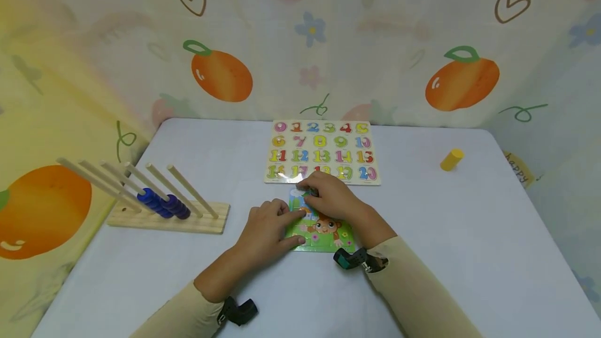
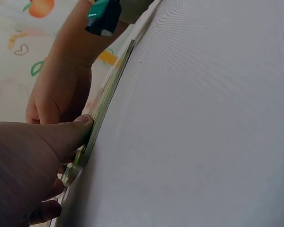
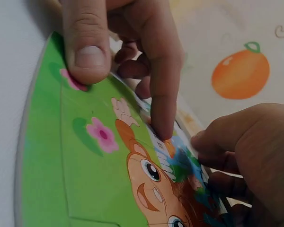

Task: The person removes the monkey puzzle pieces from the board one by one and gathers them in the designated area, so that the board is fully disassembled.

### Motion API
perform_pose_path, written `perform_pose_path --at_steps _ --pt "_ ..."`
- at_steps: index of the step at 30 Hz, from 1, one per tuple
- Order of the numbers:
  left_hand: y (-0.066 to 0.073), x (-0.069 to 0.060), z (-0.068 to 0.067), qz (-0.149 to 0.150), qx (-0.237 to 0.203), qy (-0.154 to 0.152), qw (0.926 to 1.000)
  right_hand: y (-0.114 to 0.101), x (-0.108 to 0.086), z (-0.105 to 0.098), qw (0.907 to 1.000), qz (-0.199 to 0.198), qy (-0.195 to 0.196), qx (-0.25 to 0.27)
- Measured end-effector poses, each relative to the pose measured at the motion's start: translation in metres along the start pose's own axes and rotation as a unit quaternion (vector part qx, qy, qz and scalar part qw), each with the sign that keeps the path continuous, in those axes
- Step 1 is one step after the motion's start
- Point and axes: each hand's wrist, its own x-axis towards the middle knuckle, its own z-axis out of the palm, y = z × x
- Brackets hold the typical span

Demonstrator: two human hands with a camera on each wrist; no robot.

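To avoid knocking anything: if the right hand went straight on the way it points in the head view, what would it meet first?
Probably the number board, whose near edge lies just beyond the right hand in that view. Depth is unclear, so the hand might instead pass above it.

The puzzle shows a brown monkey and pink flowers on green. The number board is cream with multicoloured numerals. The discs are blue and purple, the cylinder yellow, the table white. Orange fruit and brown hearts pattern the pale backdrop.
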Motion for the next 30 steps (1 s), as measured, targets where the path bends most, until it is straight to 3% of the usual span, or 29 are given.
perform_pose_path --at_steps 7,21,30 --pt "0.0012 -0.0001 -0.0006 -0.003 -0.004 -0.001 1.0 0.0015 0.0017 0.0019 0.9998 0.014 -0.011 0.007" --pt "0.0016 0.0005 -0.0009 -0.006 -0.014 0.007 0.9999 -0.0023 0.0051 -0.0013 0.9995 -0.001 -0.03 -0.007" --pt "0.002 0.0011 -0.0002 -0.008 -0.016 0.005 0.9998 -0.0041 0.0078 -0.0003 0.9986 0.029 -0.041 -0.012"
